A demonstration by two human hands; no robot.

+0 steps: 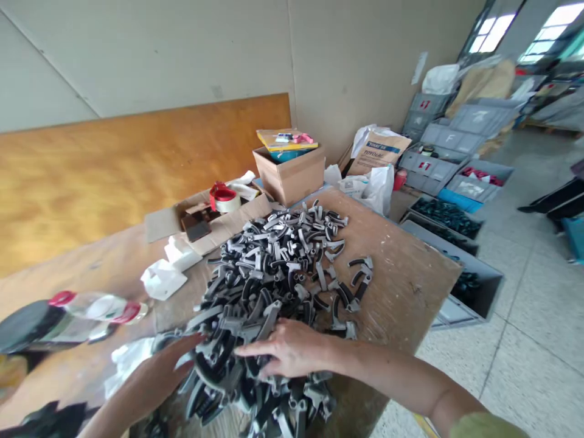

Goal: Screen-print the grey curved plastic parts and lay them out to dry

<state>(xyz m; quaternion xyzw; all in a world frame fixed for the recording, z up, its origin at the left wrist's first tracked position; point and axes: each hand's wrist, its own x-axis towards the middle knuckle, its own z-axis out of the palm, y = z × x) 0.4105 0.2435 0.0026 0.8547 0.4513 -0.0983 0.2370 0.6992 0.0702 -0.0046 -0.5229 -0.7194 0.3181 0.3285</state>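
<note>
A large pile of grey-and-black curved plastic handle parts spreads over the wooden table. My right hand rests at the near side of this pile, with the index finger stretched out over the parts and the thumb apart below it. Nothing shows gripped in it. At the pile's left edge is my left hand, beside several parts. Its fingers are mostly hidden among them, so I cannot see whether it holds one. A few handles lie loose at the pile's right side.
A cardboard box stands at the back, near a flattened carton with a tape roll. On the left are a plastic bottle and crumpled white paper. Grey crates stand on the floor to the right.
</note>
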